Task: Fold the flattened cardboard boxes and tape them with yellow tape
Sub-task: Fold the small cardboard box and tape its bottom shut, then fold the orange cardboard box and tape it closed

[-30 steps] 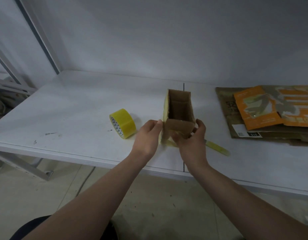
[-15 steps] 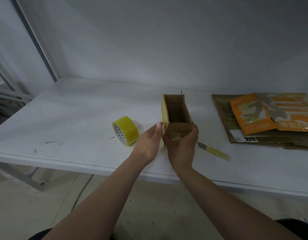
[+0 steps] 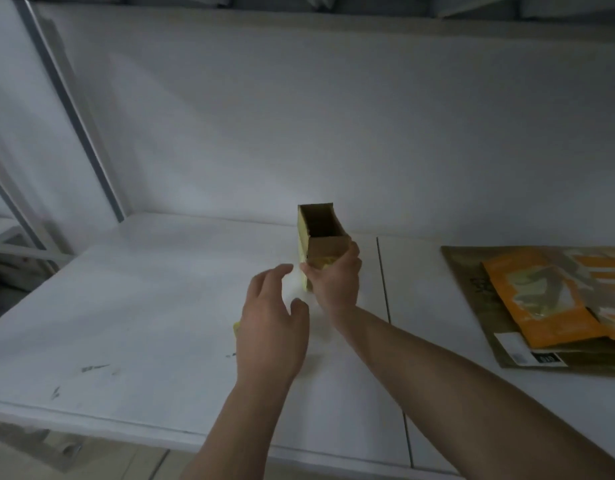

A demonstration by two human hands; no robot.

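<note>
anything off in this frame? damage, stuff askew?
Nothing damaged or spilled. The small cardboard box is held in the right hand, its top unsealed. The left hand hides most of the yellow tape roll. Dark scuffs mark the white table.

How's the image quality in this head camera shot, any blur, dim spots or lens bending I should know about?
Head view: dim, flat light with no glare. The left hand is smeared by motion blur and hides most of the yellow tape roll. The right hand gripping the small cardboard box is soft too. Wide-angle bending tilts the metal post. The flattened cardboard stack is cut off at the right edge.
</note>
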